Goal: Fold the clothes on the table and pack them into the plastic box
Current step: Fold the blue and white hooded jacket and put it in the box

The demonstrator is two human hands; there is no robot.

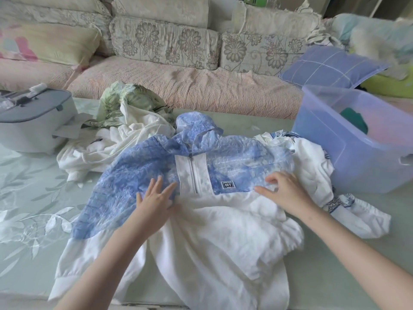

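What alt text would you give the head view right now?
A person's left hand presses flat on a blue-and-white hooded jacket spread on the table; the right hand touches it beside the OFF patch. Unfolded clothes lie behind, the plastic box at right.

I see the left forearm [111,253] and the right forearm [357,253] bare, slim and smooth. The left hand [156,202] and the right hand [288,193] are bare too, with short nails.

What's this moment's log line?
jacket: unfolded on table | left hand: flat on it | right hand: touching it | box: partly filled
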